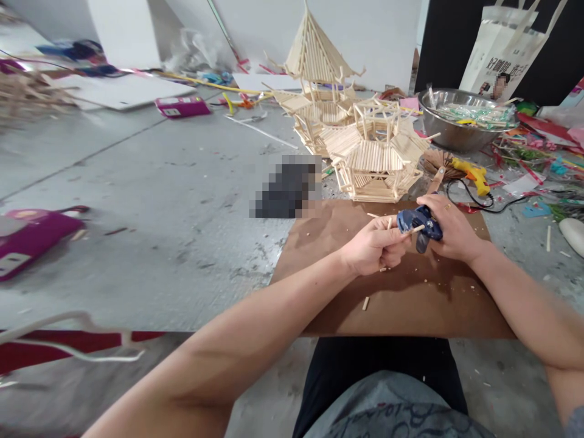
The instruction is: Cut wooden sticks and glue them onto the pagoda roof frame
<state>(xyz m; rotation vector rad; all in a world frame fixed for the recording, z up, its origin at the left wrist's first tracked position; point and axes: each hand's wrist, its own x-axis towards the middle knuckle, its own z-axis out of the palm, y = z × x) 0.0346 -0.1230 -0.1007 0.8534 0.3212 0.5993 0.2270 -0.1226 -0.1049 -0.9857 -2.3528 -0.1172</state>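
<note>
Wooden sticks [418,229] pinched by left fingers [395,237] | right fingers [432,202] wrap blue tool [407,219] | forearms [283,298] angled inward

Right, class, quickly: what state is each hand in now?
Left hand: closed, pinching thin pale wooden sticks.
Right hand: closed around a dark blue handheld tool.

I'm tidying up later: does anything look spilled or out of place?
A loose stick piece and pale crumbs lie strewn on the brown sheet, and plastic scraps litter the right side of the table rather than sitting gathered.
</note>
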